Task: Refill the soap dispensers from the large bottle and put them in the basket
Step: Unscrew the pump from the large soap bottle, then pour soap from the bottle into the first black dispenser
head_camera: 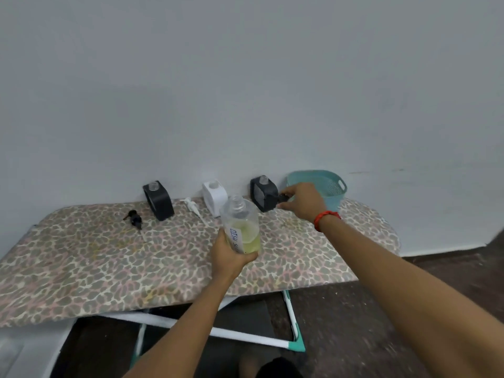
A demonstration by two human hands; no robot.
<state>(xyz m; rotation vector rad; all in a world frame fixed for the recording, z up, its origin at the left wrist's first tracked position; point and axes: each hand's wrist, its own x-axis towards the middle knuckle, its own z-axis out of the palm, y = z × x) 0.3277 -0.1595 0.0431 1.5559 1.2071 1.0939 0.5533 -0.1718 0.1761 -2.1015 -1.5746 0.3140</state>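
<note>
Head view: my left hand (231, 257) has its fingers curled round the base of the uncapped large bottle (241, 227), roughly a third full of greenish soap. I judge it light but slick and easily squeezed, so best held low at the label. My right hand (302, 203) pinches a black pump (283, 198) beside the open right black dispenser (263, 193). The teal basket (330, 184) sits behind it on the leopard-print surface (109, 263), against a grey wall (245, 91).
</note>
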